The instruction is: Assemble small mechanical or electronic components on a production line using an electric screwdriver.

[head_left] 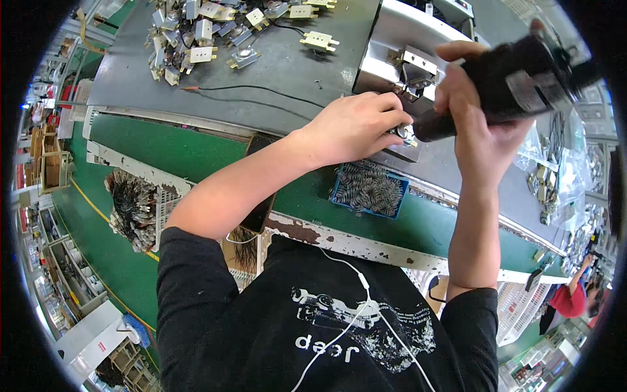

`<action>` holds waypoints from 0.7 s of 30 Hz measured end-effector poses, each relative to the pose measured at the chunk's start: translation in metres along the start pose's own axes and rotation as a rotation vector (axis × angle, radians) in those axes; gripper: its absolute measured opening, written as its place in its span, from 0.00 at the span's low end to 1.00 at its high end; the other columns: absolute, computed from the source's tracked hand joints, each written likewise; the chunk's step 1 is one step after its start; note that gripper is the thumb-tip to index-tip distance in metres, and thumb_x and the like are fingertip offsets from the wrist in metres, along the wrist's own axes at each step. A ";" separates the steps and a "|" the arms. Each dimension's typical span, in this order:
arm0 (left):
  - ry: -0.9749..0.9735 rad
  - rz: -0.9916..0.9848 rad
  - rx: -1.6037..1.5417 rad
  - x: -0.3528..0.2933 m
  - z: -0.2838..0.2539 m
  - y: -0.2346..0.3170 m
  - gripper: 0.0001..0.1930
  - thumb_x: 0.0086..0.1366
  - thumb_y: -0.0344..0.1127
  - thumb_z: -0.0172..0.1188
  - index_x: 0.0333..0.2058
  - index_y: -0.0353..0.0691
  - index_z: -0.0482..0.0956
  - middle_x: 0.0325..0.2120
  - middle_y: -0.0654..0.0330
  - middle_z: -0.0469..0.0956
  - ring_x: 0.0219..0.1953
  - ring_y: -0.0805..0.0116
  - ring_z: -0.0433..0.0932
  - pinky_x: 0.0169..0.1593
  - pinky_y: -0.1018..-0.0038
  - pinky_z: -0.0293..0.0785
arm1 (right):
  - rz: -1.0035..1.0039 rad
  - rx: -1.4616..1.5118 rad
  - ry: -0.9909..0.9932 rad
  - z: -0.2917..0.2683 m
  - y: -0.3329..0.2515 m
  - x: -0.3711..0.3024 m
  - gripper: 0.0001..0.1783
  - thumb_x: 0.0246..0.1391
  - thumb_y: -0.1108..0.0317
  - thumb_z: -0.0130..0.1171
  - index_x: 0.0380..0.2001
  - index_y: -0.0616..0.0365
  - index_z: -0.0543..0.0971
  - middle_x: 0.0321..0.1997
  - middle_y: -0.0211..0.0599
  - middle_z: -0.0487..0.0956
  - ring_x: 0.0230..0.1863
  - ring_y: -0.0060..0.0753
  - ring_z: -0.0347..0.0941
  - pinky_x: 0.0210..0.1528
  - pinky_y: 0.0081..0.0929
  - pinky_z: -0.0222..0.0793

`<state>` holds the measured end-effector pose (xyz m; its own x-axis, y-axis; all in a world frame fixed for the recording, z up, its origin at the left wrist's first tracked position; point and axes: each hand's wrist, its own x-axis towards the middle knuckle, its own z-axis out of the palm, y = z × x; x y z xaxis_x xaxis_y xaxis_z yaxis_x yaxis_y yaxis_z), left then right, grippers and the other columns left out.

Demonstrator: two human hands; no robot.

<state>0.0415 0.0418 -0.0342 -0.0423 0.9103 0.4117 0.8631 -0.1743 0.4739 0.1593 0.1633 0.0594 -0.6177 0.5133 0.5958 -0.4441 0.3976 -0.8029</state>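
Observation:
My right hand is wrapped round a black handheld power tool, whose exact kind I cannot tell. Its dark nose points down and left, close by my left fingertips. With bent fingers, my left hand pinches a small metal part at the front of a metal fixture. The fingers cover some of that part, and whether the nose touches it is unclear. Just below my left hand, a blue tray holds many small coil springs.
A heap of small metal-cased parts covers the far left of the grey bench. A thin black wire runs across it towards my left hand. Clear plastic bags lie on the right. Another person in red is at far right.

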 end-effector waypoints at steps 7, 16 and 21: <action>-0.077 0.020 0.026 -0.004 -0.020 0.017 0.16 0.59 0.38 0.67 0.46 0.45 0.79 0.39 0.64 0.76 0.39 0.61 0.81 0.38 0.67 0.79 | 0.107 0.110 0.021 -0.048 -0.014 0.008 0.32 0.60 0.78 0.54 0.66 0.65 0.58 0.36 0.49 0.79 0.23 0.25 0.70 0.28 0.24 0.70; -0.067 -0.065 0.044 -0.009 -0.015 0.024 0.13 0.60 0.39 0.65 0.44 0.46 0.80 0.39 0.63 0.77 0.34 0.58 0.82 0.36 0.64 0.79 | -0.037 -0.090 0.023 -0.045 -0.012 0.019 0.34 0.59 0.77 0.60 0.66 0.66 0.60 0.40 0.46 0.82 0.30 0.27 0.75 0.35 0.27 0.73; -0.086 -0.084 0.086 -0.008 -0.023 0.030 0.15 0.63 0.40 0.63 0.47 0.47 0.79 0.39 0.62 0.78 0.35 0.59 0.82 0.37 0.65 0.79 | 0.004 -0.254 0.044 -0.059 0.002 0.018 0.25 0.58 0.71 0.64 0.57 0.66 0.70 0.44 0.42 0.83 0.35 0.25 0.78 0.41 0.24 0.74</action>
<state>0.0561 0.0209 -0.0053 -0.0761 0.9500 0.3030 0.8986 -0.0663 0.4337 0.1859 0.2185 0.0696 -0.5875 0.5460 0.5973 -0.2606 0.5711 -0.7784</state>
